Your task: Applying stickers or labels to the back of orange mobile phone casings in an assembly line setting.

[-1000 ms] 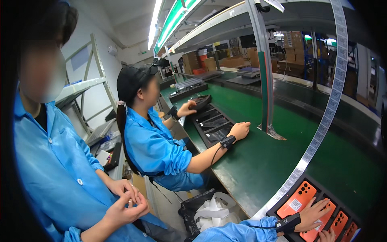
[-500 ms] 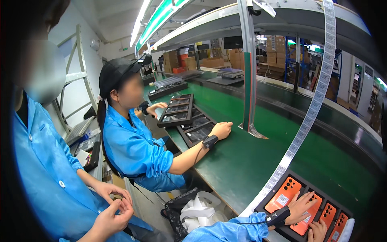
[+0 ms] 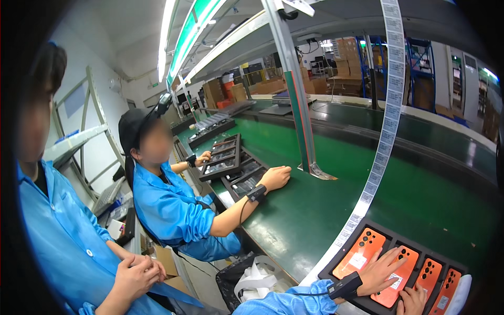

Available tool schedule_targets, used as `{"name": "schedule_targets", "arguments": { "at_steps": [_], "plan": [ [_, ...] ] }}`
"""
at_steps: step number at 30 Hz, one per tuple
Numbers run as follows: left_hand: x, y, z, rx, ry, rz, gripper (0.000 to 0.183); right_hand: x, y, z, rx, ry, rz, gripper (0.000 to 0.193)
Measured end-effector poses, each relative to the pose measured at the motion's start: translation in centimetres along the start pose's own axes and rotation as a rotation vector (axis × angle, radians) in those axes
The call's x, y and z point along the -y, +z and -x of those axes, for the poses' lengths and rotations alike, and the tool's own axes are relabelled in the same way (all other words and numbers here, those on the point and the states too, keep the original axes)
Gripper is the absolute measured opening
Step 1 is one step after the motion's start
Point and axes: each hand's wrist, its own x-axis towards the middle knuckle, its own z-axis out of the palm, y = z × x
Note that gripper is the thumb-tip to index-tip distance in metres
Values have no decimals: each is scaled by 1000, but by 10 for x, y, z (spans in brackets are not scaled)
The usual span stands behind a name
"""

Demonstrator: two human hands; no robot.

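A black tray (image 3: 382,234) at the lower right holds several orange smartphones, backs up, each in its own slot. My left hand (image 3: 379,272) lies with fingers spread across the second phone from the left (image 3: 391,287), its fingertips near a white label. At the lower edge, my right hand (image 3: 412,301) rests its stretched fingers between that phone and the third phone (image 3: 429,274); part of this hand is cut off. The leftmost phone (image 3: 358,251) bears a white label and is untouched. A black device is strapped to my left wrist.
A long strip of printed labels (image 3: 379,163) hangs down to the green bench (image 3: 336,210) beside the tray. A metal post (image 3: 299,110) stands on the bench. To the left, a seated co-worker (image 3: 173,205) touches stacked black trays (image 3: 223,157); another person (image 3: 68,226) stands nearby.
The whole view has shifted, so the bench and post sit further left. The standing person's hands have come together lower down. My hands stay on the phones, with little visible movement.
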Motion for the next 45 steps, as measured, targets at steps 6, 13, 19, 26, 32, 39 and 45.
{"name": "schedule_targets", "arguments": {
  "at_steps": [6,13,19,26,32,39,45],
  "plan": [
    [1,6,-2,12,37,13,63,-3,-5,-2,25,15,-10,27],
    [-5,-4,3,-8,38,32,66,1,-6,-6,60,28,-22,26],
    [-9,-7,3,-11,39,74,65,0,-7,-6,89,58,-14,25],
    [-11,-9,4,30,32,130,62,0,-9,-7,110,60,-19,26],
    [-15,-14,5,66,32,91,65,1,-10,-8,125,68,-27,26],
    [-17,-13,5,32,41,73,69,0,-10,-9,130,83,-41,27],
    [-15,-11,6,36,46,65,69,1,-11,-10,127,85,-46,28]
  ]
}}
